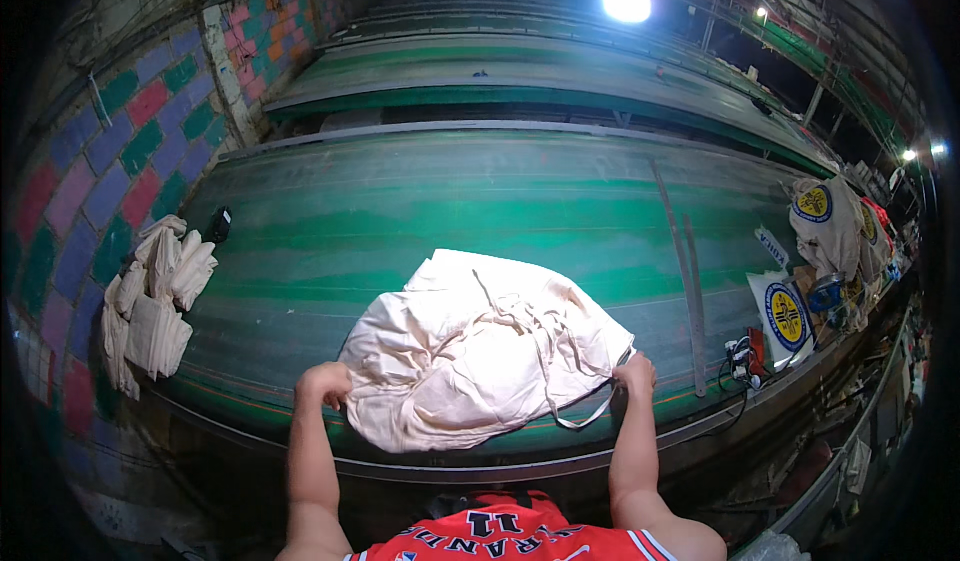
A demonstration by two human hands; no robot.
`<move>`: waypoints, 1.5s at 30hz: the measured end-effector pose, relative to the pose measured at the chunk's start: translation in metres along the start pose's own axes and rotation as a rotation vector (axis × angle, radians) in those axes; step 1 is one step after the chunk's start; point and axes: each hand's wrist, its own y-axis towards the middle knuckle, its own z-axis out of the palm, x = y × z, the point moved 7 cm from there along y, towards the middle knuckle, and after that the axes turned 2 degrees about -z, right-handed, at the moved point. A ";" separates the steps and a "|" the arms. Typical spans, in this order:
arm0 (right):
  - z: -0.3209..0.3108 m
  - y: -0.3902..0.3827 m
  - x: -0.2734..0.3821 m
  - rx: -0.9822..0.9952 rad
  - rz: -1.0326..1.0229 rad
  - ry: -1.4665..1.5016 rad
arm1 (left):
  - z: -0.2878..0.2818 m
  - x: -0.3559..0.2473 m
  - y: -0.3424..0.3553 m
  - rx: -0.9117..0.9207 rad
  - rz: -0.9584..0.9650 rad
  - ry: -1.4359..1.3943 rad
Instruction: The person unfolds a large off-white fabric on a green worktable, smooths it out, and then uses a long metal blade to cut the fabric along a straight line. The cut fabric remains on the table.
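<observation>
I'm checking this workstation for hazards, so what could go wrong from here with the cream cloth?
The cream cloth, held at its sides by the left hand and right hand, lies close to the front edge of the green table, so it might slip over. Its loose cord could tangle. The folded cloth pile at the left end might topple if bumped.

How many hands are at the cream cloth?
2: the left hand at the left edge of the cream cloth, the right hand at its right edge. No others show.
</observation>
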 end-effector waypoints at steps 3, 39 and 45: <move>-0.018 -0.031 0.047 -0.477 -0.252 0.061 | -0.020 -0.035 0.018 -0.503 0.206 0.065; -0.003 -0.064 0.162 -0.249 -0.314 -0.039 | 0.007 -0.045 0.044 -1.081 0.761 -0.058; 0.034 -0.096 0.201 -0.193 -0.569 0.017 | 0.055 -0.159 0.074 -0.399 0.689 0.112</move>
